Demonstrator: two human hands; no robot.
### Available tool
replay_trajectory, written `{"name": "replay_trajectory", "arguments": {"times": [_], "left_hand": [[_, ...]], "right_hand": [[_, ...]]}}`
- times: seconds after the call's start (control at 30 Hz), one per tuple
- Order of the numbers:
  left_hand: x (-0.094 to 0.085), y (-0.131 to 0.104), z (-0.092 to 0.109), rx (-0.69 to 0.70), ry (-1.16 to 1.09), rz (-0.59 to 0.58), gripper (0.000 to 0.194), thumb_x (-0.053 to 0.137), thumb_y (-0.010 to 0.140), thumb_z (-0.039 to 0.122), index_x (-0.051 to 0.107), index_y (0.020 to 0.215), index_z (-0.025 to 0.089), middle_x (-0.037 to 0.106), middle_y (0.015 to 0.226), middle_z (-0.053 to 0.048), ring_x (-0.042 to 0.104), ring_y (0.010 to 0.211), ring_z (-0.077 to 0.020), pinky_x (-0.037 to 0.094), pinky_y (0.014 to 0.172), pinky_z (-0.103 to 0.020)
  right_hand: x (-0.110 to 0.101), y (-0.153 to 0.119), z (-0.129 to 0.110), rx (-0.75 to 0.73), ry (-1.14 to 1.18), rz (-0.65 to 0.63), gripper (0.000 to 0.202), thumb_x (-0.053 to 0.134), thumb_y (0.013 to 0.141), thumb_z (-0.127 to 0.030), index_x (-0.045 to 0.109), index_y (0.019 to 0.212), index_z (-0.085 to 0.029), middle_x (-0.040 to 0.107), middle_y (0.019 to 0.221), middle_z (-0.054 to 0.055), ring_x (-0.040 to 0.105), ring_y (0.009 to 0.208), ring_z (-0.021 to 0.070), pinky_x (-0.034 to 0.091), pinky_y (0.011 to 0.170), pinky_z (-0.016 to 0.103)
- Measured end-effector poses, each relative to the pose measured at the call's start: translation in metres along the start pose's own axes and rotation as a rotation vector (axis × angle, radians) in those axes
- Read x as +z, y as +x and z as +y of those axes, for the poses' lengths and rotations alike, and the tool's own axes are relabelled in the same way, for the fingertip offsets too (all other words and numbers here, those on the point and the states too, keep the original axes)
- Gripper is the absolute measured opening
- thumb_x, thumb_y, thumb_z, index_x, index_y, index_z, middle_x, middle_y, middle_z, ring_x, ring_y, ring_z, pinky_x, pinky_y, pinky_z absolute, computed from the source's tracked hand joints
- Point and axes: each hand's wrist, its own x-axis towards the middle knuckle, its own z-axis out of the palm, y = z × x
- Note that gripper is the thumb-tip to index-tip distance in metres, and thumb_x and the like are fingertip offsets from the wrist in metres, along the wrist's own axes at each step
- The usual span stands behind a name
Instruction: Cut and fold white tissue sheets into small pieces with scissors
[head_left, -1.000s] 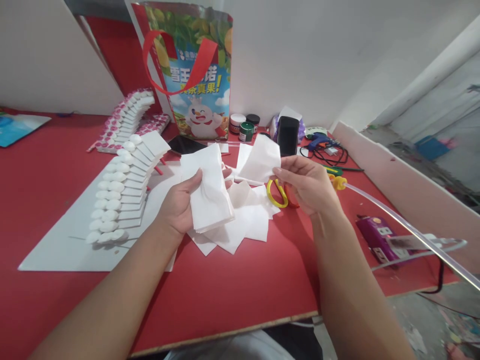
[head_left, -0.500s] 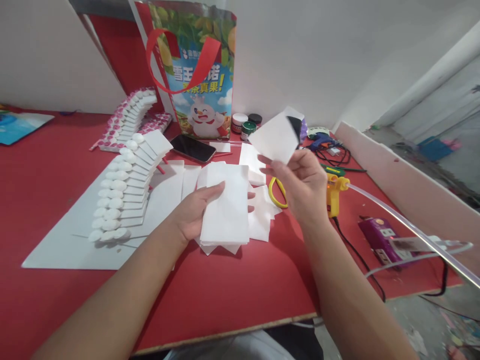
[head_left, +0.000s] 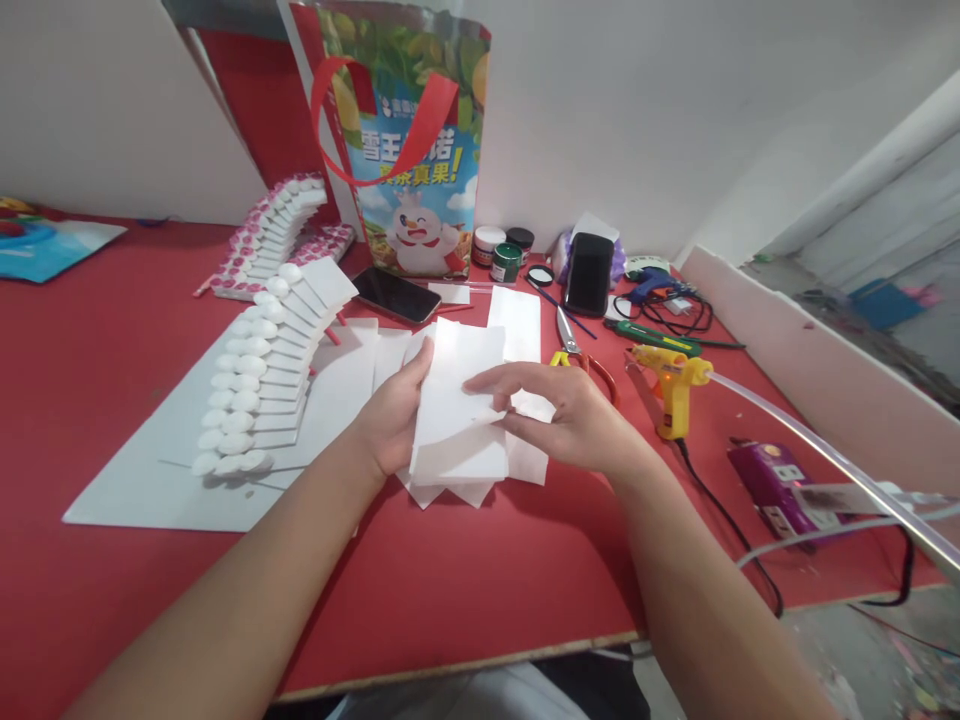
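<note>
My left hand [head_left: 391, 420] is wrapped round the left side of a stack of white paper [head_left: 461, 410], thumb along its edge. The stack is held tilted above the table. Over its right part is my right hand [head_left: 559, 410], index finger lying on the top sheet and thumb at the right edge, pinching the paper there. Loose white sheets [head_left: 529, 462] lie under and beside the stack. Scissors [head_left: 568, 335] with yellow and orange handles lie just beyond my right hand, partly hidden by it.
Left stands a curved white fan-like piece [head_left: 277, 370] on a white board [head_left: 142, 480]. A phone [head_left: 397, 296], a printed bag [head_left: 420, 150] and paint jars [head_left: 506, 262] are at the back. Right are a yellow glue gun [head_left: 671, 385], a green cutter [head_left: 656, 338] and a purple power strip [head_left: 784, 480].
My right hand has come down and left from the air, where it held up a white sheet, onto the stack. My left hand still holds the stack, now tilted slightly more.
</note>
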Motion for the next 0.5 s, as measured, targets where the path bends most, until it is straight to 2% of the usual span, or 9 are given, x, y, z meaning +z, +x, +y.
{"name": "replay_trajectory", "arguments": {"times": [0.13, 0.27, 0.33, 0.43, 0.5], "left_hand": [[0.0009, -0.0002, -0.0013, -0.004, 0.013, -0.033, 0.086, 0.020, 0.098, 0.071, 0.054, 0.144, 0.007, 0.074, 0.117, -0.023, 0.071, 0.110, -0.0377, 0.056, 0.094, -0.050], [0.0026, -0.0002, -0.0015, 0.000, 0.017, -0.052, 0.084, 0.022, 0.097, 0.072, 0.061, 0.137, 0.009, 0.075, 0.113, -0.021, 0.073, 0.106, -0.0368, 0.059, 0.089, -0.049], [0.0029, -0.0002, -0.0020, -0.022, 0.031, -0.054, 0.072, 0.031, 0.101, 0.063, 0.062, 0.134, 0.008, 0.076, 0.109, -0.021, 0.074, 0.101, -0.0354, 0.061, 0.086, -0.047], [0.0013, 0.0000, -0.0027, -0.023, 0.060, -0.001, 0.050, 0.045, 0.103, 0.041, 0.062, 0.134, 0.007, 0.077, 0.104, -0.021, 0.076, 0.097, -0.0332, 0.062, 0.086, -0.043], [-0.0007, -0.0003, -0.0015, 0.012, 0.058, 0.038, 0.048, 0.046, 0.103, 0.036, 0.059, 0.139, 0.007, 0.077, 0.107, -0.021, 0.076, 0.097, -0.0330, 0.061, 0.088, -0.044]], "right_hand": [[0.0009, 0.0004, -0.0007, -0.015, 0.000, -0.024, 0.009, 0.062, 0.090, -0.014, 0.061, 0.088, -0.023, 0.076, 0.119, 0.007, 0.071, 0.107, 0.0216, 0.055, 0.089, 0.035], [0.0019, 0.0010, 0.0016, -0.022, -0.016, -0.029, 0.008, 0.062, 0.091, -0.016, 0.064, 0.094, -0.023, 0.077, 0.113, 0.007, 0.070, 0.105, 0.0212, 0.055, 0.089, 0.036], [0.0026, 0.0015, 0.0030, -0.034, -0.026, -0.032, 0.009, 0.061, 0.090, -0.015, 0.065, 0.095, -0.023, 0.077, 0.112, 0.007, 0.070, 0.103, 0.0212, 0.055, 0.090, 0.037], [0.0025, 0.0014, 0.0017, -0.055, -0.037, -0.037, 0.010, 0.061, 0.090, -0.014, 0.065, 0.095, -0.022, 0.076, 0.112, 0.007, 0.070, 0.101, 0.0208, 0.055, 0.090, 0.037], [0.0009, 0.0004, -0.0025, -0.060, -0.015, -0.027, 0.010, 0.063, 0.089, -0.016, 0.066, 0.096, -0.022, 0.076, 0.110, 0.007, 0.070, 0.098, 0.0202, 0.055, 0.088, 0.036]]}}
